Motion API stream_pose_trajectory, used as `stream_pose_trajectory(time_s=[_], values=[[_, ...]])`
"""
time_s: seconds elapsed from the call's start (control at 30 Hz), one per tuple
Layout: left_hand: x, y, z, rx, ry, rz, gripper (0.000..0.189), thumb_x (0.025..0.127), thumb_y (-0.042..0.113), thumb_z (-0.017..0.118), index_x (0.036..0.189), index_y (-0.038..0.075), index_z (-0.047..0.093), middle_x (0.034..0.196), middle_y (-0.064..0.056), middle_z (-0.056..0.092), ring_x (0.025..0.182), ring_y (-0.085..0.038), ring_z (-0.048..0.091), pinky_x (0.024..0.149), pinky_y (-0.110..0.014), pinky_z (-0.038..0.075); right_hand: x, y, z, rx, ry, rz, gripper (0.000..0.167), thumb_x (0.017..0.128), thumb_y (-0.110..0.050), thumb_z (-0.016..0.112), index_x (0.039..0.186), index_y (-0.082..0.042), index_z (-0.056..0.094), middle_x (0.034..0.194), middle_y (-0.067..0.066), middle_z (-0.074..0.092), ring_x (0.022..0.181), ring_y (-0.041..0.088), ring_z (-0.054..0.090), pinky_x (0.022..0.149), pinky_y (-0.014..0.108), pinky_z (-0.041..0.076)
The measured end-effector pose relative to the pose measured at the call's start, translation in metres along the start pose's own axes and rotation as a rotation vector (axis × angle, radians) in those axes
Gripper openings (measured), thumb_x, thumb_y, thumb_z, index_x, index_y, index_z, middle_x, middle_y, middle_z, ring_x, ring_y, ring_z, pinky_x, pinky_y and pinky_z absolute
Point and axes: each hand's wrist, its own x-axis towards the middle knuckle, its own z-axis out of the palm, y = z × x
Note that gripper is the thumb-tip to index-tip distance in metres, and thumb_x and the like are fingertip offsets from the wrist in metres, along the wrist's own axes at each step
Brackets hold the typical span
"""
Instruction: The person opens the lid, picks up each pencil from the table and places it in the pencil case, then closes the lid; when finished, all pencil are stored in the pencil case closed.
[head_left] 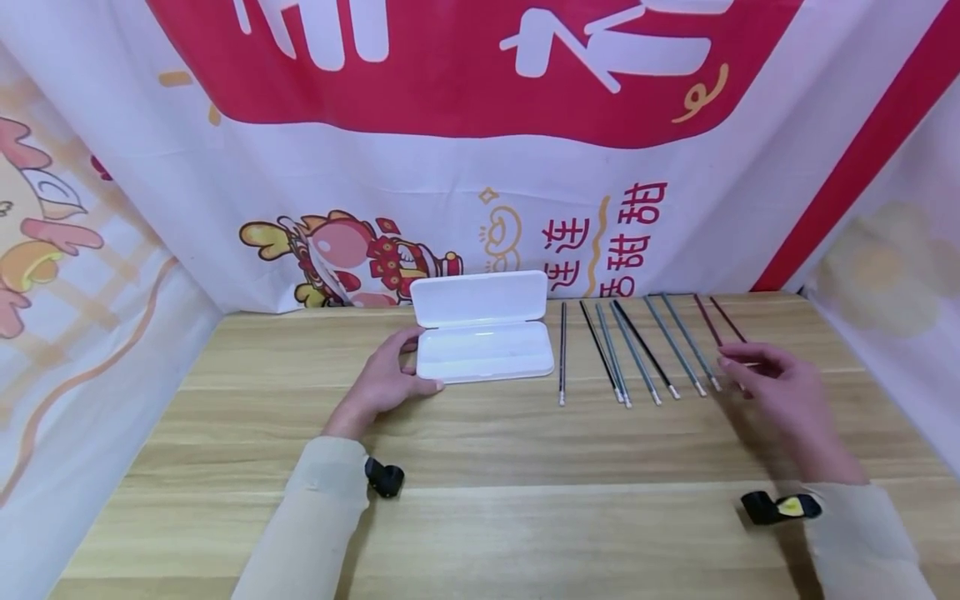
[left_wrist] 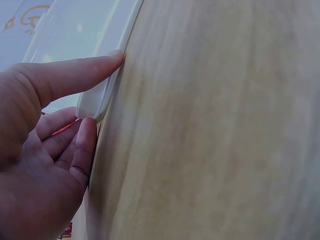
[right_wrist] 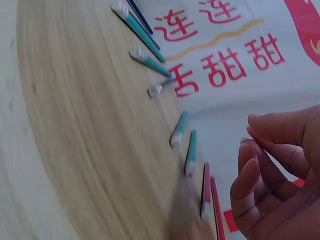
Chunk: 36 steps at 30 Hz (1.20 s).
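A white pencil case (head_left: 485, 367) stands on the table with its lid (head_left: 480, 300) raised at the back. My left hand (head_left: 386, 375) holds its left end; in the left wrist view the thumb (left_wrist: 90, 72) lies along the front edge and the other fingers bend round the corner. To the right of the case lie several pencils, dark ones such as a pencil (head_left: 563, 354) and teal ones such as a pencil (head_left: 636, 354). My right hand (head_left: 783, 392) hovers over two red pencils (head_left: 707, 319) at the right end, its fingers loosely bent with nothing between them.
The wooden table (head_left: 510, 533) runs up to a printed cloth (head_left: 420, 183) hanging behind it, and more cloth hangs at both sides. The pencils' eraser ends point toward me, spaced apart in a loose row.
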Motion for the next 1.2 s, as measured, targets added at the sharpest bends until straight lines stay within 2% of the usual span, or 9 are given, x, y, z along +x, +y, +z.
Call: stream_pose_trajectory(time_s=[0.27, 0.4, 0.5, 0.6, 0.77, 0.83, 1.03, 1.13, 1.2], values=[[-0.001, 0.003, 0.000, 0.002, -0.005, 0.000, 0.090, 0.090, 0.015, 0.088, 0.165, 0.014, 0.038, 0.166, -0.018, 0.044, 0.138, -0.038, 0.058, 0.120, -0.053, 0.050, 0.002, 0.022, -0.024, 0.040, 0.033, 0.051, 0.029, 0.105, -0.038, 0.071, 0.132, -0.027, 0.070, 0.099, -0.033, 0.065, 0.086, 0.003, 0.063, 0.071, 0.020, 0.057], [-0.001, 0.003, 0.000, -0.005, 0.000, 0.005, 0.089, 0.089, 0.011, 0.088, 0.164, 0.013, 0.040, 0.166, -0.019, 0.045, 0.135, -0.039, 0.061, 0.118, -0.053, 0.051, 0.000, 0.031, -0.035, -0.024, 0.072, 0.101, 0.041, 0.104, -0.045, 0.069, 0.138, -0.021, 0.067, 0.098, -0.033, 0.062, 0.085, 0.005, 0.063, 0.069, 0.022, 0.057], [-0.002, 0.003, 0.001, -0.001, 0.002, 0.007, 0.090, 0.088, 0.009, 0.089, 0.164, 0.013, 0.041, 0.166, -0.019, 0.045, 0.134, -0.040, 0.062, 0.118, -0.053, 0.051, 0.000, 0.037, -0.042, -0.056, 0.093, 0.175, 0.050, 0.104, -0.051, 0.066, 0.142, -0.018, 0.064, 0.097, -0.032, 0.059, 0.087, 0.008, 0.061, 0.069, 0.024, 0.057], [-0.001, 0.002, 0.001, 0.005, 0.001, 0.004, 0.090, 0.089, 0.011, 0.089, 0.164, 0.014, 0.040, 0.166, -0.019, 0.045, 0.134, -0.040, 0.062, 0.118, -0.053, 0.052, 0.001, 0.043, -0.046, -0.069, 0.108, 0.234, 0.050, 0.104, -0.053, 0.065, 0.142, -0.020, 0.063, 0.093, -0.033, 0.056, 0.086, 0.008, 0.061, 0.069, 0.025, 0.057], [-0.001, 0.001, 0.001, -0.004, 0.002, 0.006, 0.089, 0.089, 0.012, 0.089, 0.163, 0.014, 0.041, 0.165, -0.019, 0.046, 0.134, -0.040, 0.062, 0.117, -0.054, 0.052, 0.004, 0.049, -0.048, -0.096, 0.115, 0.238, 0.059, 0.104, -0.051, 0.066, 0.149, -0.013, 0.060, 0.089, -0.035, 0.056, 0.083, 0.004, 0.062, 0.068, 0.025, 0.058], [-0.001, 0.000, 0.001, -0.007, 0.003, 0.006, 0.089, 0.088, 0.011, 0.089, 0.163, 0.014, 0.041, 0.165, -0.018, 0.046, 0.134, -0.039, 0.062, 0.118, -0.053, 0.052, 0.005, 0.050, -0.047, -0.111, 0.115, 0.229, 0.064, 0.104, -0.050, 0.066, 0.153, -0.009, 0.057, 0.093, -0.032, 0.056, 0.082, 0.003, 0.062, 0.068, 0.024, 0.058], [-0.001, -0.002, 0.001, -0.002, 0.001, 0.001, 0.090, 0.088, 0.011, 0.089, 0.164, 0.015, 0.040, 0.165, -0.017, 0.046, 0.136, -0.038, 0.061, 0.118, -0.053, 0.052, 0.006, 0.051, -0.045, -0.119, 0.118, 0.242, 0.068, 0.104, -0.049, 0.068, 0.156, -0.009, 0.054, 0.102, -0.026, 0.057, 0.084, 0.004, 0.061, 0.068, 0.023, 0.057], [-0.001, -0.001, 0.001, -0.003, 0.001, 0.003, 0.090, 0.088, 0.011, 0.089, 0.164, 0.015, 0.040, 0.166, -0.017, 0.045, 0.137, -0.038, 0.061, 0.118, -0.052, 0.052, 0.006, 0.051, -0.045, -0.112, 0.119, 0.247, 0.068, 0.103, -0.047, 0.070, 0.156, -0.007, 0.053, 0.097, -0.029, 0.058, 0.082, 0.003, 0.062, 0.068, 0.024, 0.057], [-0.001, 0.000, 0.001, -0.005, 0.001, 0.002, 0.090, 0.088, 0.011, 0.089, 0.164, 0.015, 0.040, 0.166, -0.017, 0.045, 0.137, -0.038, 0.061, 0.118, -0.052, 0.052, 0.006, 0.051, -0.045, -0.098, 0.114, 0.245, 0.067, 0.104, -0.044, 0.070, 0.155, -0.004, 0.053, 0.088, -0.036, 0.055, 0.080, 0.001, 0.062, 0.067, 0.024, 0.058]])
